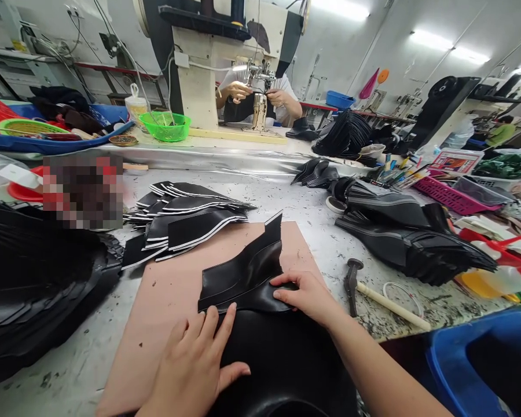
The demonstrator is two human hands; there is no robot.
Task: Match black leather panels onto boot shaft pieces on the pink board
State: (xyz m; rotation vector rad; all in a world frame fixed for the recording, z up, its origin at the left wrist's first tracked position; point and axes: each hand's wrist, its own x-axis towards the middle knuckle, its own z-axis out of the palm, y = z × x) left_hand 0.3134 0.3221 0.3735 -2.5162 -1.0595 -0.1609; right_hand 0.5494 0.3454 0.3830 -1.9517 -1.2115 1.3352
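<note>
A shaped black leather piece [243, 272] with a seam line lies on the pinkish-tan board [169, 289]. My right hand [301, 292] pinches its right end between thumb and fingers. Fingers spread and flat, my left hand [200, 347] rests its fingertips along the near edge of that piece. Closer to me is a larger glossy black leather part [282, 353], its near end cut off by the frame. Just beyond the board's far left corner sits a stack of black pieces with white edges [191, 217].
A hammer [353, 284] lies right of the board. Stacked black leather parts [399, 231] are behind it, and a large black pile [35, 289] stands at left. A blue bin [451, 353] is at lower right. Across the table, a person's hands [238, 91] work at a sewing machine [195, 81].
</note>
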